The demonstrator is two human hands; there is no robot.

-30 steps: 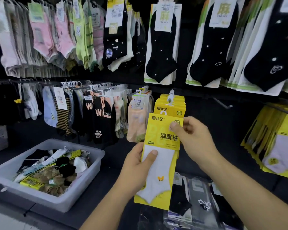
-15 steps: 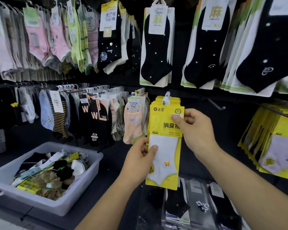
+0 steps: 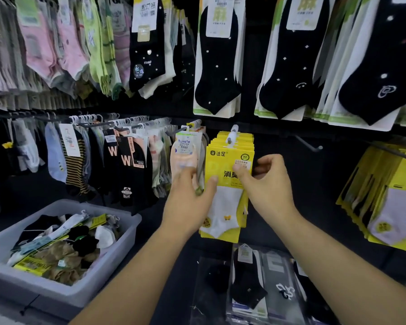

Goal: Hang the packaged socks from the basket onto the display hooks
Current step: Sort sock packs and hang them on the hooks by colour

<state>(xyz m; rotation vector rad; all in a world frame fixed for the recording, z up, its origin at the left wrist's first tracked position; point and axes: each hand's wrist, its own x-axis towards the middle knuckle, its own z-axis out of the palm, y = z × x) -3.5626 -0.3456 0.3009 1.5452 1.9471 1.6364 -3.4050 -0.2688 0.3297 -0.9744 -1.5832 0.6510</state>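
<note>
A yellow sock package [image 3: 227,160] with a white sock hangs at the front of a stack of like packages on a white-tipped display hook [image 3: 232,136]. My left hand [image 3: 189,205] holds its left edge, thumb on the front. My right hand [image 3: 266,181] pinches its upper right edge, fingers curled round the side. The pale plastic basket [image 3: 122,238] sits at lower left, holding several mixed sock packs [image 3: 56,249].
Rows of hung socks fill the dark wall above and to the left. A bare metal hook [image 3: 311,144] sticks out right of the yellow stack. More yellow packages [image 3: 389,195] hang at far right. Bagged dark socks [image 3: 256,285] lie below my arms.
The yellow package rose from below the stack and now sits level with it on the hook. Both hands moved up with it, and the left thumb shifted higher on the front.
</note>
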